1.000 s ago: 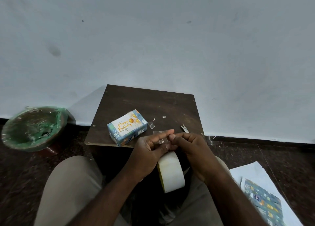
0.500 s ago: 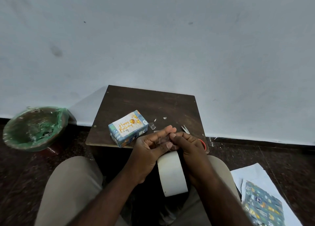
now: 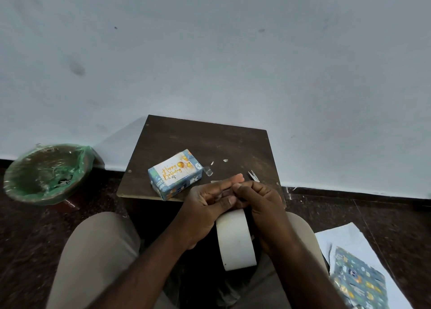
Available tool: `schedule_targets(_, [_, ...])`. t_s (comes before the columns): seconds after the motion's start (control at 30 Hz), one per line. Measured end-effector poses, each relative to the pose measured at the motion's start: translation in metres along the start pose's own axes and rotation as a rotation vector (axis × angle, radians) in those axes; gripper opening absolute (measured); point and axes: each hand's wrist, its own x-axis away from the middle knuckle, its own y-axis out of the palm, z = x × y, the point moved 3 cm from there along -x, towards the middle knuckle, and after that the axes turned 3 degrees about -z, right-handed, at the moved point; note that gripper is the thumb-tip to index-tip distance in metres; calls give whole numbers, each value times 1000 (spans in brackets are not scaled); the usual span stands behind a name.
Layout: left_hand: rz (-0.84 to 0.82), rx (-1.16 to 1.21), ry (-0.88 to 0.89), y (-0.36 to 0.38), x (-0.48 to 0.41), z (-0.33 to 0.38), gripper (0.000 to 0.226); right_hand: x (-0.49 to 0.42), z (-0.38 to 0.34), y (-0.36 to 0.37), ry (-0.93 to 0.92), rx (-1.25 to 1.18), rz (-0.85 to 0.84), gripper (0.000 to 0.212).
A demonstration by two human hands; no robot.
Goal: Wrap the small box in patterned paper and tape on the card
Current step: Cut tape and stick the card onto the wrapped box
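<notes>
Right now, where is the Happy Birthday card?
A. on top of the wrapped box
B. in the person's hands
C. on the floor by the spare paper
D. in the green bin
A: the card, with its gold balloons, lies flat on the top face of the wrapped box, which sits on the small dark table.
</notes>
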Motion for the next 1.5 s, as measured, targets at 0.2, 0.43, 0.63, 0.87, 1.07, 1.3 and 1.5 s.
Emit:
schedule_targets(0.2, [-21,-49,-32,-2,-1,-1,43,0,1,-1,3,-2,-12,23])
schedule_targets(0.43, [12,48,-71,-7,-3,-7,41,-6,4,-9,44,6,-160,40])
schedule_targets(0.63, [93,-152,-103,-18,-2,-14,43,-52,23,-81,-67,837,200,17])
schedule_targets(0.87, [162,-273,-97,-26,-3,-17,42,-79,50,-111,-10,1179,281,19])
schedule_targets(1.07, [178,-328,-97,-30,-3,-18,42,-83,59,-100,38,1361,273,32])
schedule_targets(1.3, [170,-311,-88,-30,-4,-20,42,-82,53,-100,220,1563,307,20])
schedule_targets(1.5, [166,-270,-79,-29,-4,-18,43,-94,46,-99,300,1612,230,23])
